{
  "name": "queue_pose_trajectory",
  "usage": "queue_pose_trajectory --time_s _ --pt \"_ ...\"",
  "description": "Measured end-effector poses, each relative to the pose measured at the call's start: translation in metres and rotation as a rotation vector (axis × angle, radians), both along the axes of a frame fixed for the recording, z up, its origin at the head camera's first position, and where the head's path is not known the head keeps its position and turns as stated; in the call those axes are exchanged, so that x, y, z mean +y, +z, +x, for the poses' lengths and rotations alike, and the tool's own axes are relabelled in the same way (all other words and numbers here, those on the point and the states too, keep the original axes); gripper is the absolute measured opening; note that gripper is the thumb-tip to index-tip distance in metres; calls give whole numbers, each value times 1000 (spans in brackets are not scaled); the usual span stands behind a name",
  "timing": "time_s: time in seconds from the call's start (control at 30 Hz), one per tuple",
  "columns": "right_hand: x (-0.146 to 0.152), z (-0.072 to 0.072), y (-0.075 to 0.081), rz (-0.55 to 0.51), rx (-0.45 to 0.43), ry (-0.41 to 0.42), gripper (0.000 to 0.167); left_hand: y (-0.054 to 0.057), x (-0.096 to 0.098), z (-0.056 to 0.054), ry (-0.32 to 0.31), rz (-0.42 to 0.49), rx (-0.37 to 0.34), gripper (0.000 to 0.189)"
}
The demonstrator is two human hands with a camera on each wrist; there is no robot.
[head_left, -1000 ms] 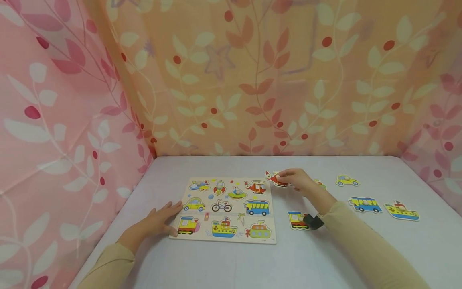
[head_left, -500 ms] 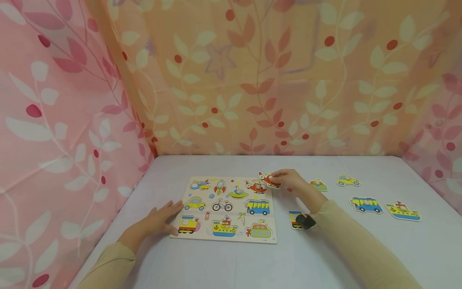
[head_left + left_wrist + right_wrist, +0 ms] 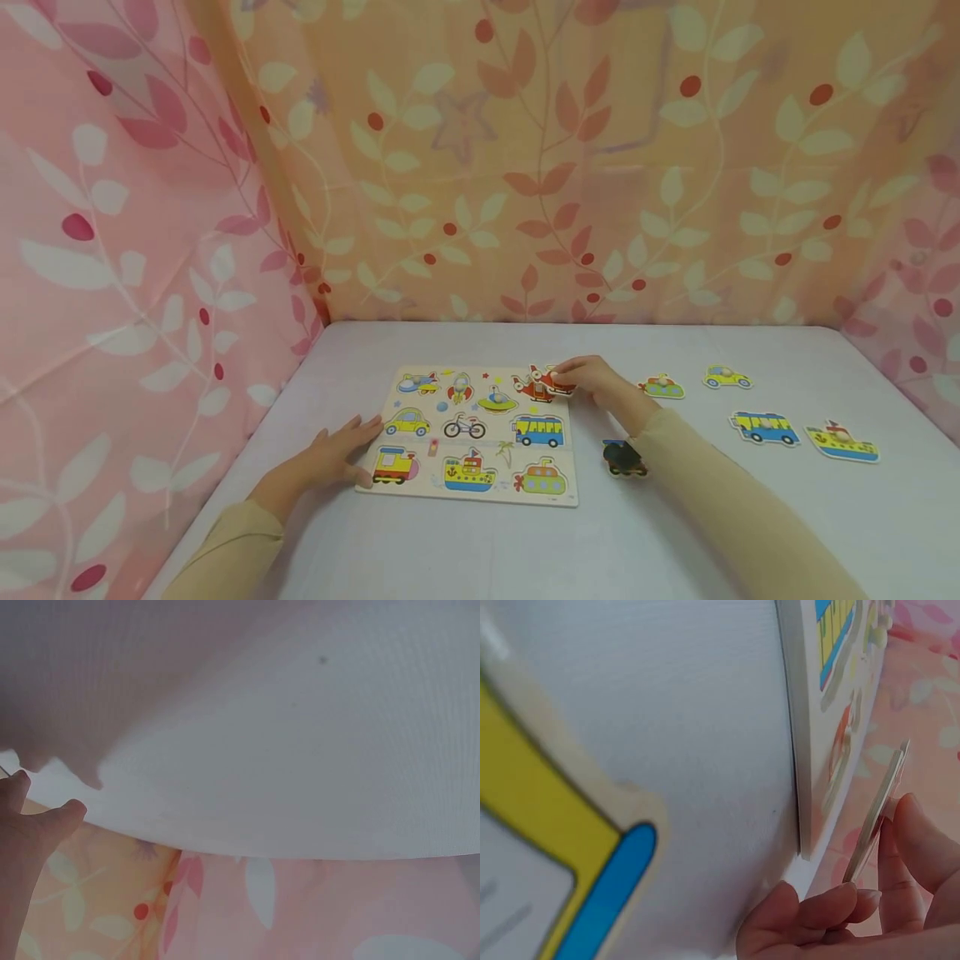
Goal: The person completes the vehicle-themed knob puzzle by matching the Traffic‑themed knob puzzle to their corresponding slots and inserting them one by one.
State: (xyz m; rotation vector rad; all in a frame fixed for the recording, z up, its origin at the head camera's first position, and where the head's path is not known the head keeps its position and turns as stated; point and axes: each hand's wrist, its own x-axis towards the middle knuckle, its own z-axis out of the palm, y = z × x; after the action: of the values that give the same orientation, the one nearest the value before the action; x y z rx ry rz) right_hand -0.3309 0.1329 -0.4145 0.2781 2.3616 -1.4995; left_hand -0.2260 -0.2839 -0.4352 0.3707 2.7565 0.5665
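Observation:
My right hand [image 3: 603, 387] pinches the small knob of a red helicopter puzzle piece [image 3: 558, 382]. The piece overlaps the printed helicopter at the far right corner of the wooden puzzle board [image 3: 500, 427]. Seen edge-on in the right wrist view, the helicopter piece [image 3: 871, 821] is tilted and held off the board [image 3: 804, 750] between thumb and fingers. My left hand [image 3: 333, 457] lies with fingers extended at the board's left edge. Knobbed airplane [image 3: 417, 383], rocket [image 3: 460, 387] and flying saucer [image 3: 498, 402] pieces sit in the board's back row.
Loose on the white table to the right are a submarine piece [image 3: 662, 387], a car piece [image 3: 727, 377], a bus piece [image 3: 765, 428] and a ship piece [image 3: 842, 442]. A train piece [image 3: 633, 472] is partly covered by a black object near the right wrist. Patterned curtains [image 3: 480, 167] enclose the table.
My right hand has carried the helicopter piece leftward, from beside the board's far right corner to over the printed helicopter. The left hand has stayed at the board's left edge.

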Motion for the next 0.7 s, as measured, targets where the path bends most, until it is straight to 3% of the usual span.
queue_pose_trajectory --time_s 0.43,0.7 --pt "-22 -13 -13 100 7 9 27 -1 1 0 5 -9 0 95" --pt "-32 -16 -12 135 -7 18 25 0 0 0 3 -7 3 95"
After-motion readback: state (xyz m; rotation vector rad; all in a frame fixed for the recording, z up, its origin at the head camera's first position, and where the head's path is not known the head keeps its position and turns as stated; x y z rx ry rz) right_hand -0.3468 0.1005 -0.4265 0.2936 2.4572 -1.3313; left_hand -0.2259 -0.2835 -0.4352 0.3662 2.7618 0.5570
